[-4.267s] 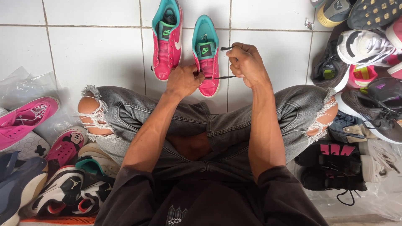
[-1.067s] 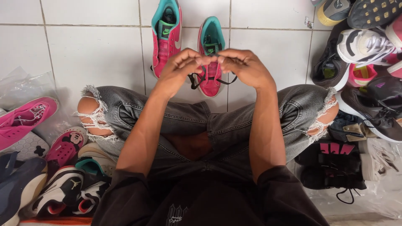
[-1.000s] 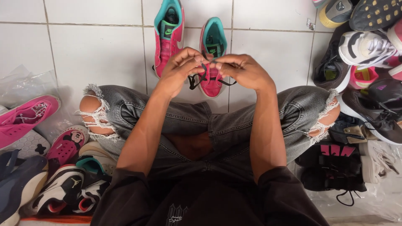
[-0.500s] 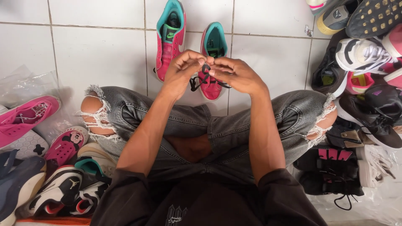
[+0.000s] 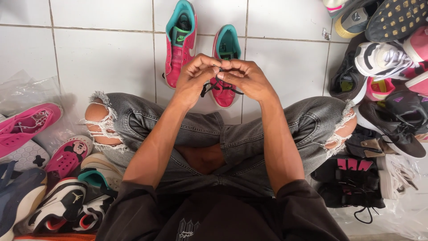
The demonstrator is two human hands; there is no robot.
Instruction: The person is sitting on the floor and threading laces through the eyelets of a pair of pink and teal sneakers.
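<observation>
Two pink sneakers with teal lining lie on the white tiled floor ahead of my crossed legs: one [image 5: 179,42] to the left, the other [image 5: 225,67] partly behind my hands. My left hand [image 5: 195,79] and my right hand [image 5: 246,79] meet fingertip to fingertip above the right sneaker. Both pinch its black shoelace [image 5: 217,87], which loops down from my fingers onto the shoe.
Several shoes are piled at the right, among them a white and grey one [image 5: 383,58] and a black one [image 5: 392,122]. A pink shoe [image 5: 26,127] and black-and-white sneakers [image 5: 62,205] lie at the left. Clear plastic bags [image 5: 26,91] lie by both piles.
My hands have drawn closer together over the right sneaker, fingertips now touching on the lace. Earlier the right hand pulled the lace out to the side.
</observation>
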